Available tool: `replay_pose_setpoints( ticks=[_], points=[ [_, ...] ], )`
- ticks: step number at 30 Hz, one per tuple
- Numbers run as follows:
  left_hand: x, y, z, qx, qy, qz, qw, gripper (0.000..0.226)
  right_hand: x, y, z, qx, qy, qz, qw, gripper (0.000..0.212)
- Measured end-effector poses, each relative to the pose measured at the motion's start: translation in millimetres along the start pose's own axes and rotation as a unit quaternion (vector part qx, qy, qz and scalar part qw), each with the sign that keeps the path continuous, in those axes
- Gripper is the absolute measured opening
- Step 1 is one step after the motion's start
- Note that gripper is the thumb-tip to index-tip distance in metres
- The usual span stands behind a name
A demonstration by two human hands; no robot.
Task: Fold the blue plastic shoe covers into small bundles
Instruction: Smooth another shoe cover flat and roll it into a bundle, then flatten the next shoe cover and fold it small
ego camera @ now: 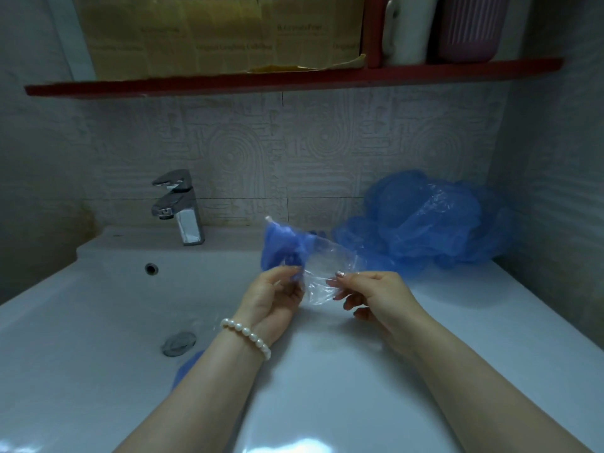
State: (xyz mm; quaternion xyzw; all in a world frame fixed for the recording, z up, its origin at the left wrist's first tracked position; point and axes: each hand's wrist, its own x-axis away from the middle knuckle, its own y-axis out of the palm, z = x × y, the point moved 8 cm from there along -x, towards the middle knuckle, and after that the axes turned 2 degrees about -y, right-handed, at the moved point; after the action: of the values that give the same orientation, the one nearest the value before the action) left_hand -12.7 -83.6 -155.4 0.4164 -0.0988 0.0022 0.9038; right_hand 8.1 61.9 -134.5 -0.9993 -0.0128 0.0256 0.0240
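1. Blue shoe cover [281, 245] held up, right of the tap [178, 207], clear plastic film [322, 276] trailing from it.
2. Left hand [273, 297] pinches the blue; right hand [372, 294] pinches the film.
3. Looks like unwrapping; folding comes next.
4. Loose pile [425, 223] waits further right on the surface [457, 322].

Both bare forearms reaching forward and converging, left hand [273, 297] palm turned inward, fingers curled in a pinch (pearl bracelet [246, 335] at the wrist), right hand [372, 294] just beside it, thumb and forefinger pinched, other fingers curled loosely beneath
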Motion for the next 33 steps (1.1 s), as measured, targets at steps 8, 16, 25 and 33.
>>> replay_pose_setpoints(
  ticks=[8,16,25,33],
  points=[
    [-1,-1,-8,-0.047,0.008,0.009,0.999,0.011,5,4,4,0.021,0.023,0.013,0.999,0.009],
    [-2,-2,2,-0.149,0.010,-0.022,0.989,0.066,7,-2,3,0.026,0.003,0.067,0.997,0.017],
    [5,20,3,-0.818,0.257,0.008,0.515,0.052,-6,4,13,0.342,-0.018,0.119,0.932,0.043],
    [1,12,-22,-0.854,0.151,-0.080,0.492,0.045,-8,-42,-23,0.436,-0.111,0.209,0.868,0.014]
  ],
)
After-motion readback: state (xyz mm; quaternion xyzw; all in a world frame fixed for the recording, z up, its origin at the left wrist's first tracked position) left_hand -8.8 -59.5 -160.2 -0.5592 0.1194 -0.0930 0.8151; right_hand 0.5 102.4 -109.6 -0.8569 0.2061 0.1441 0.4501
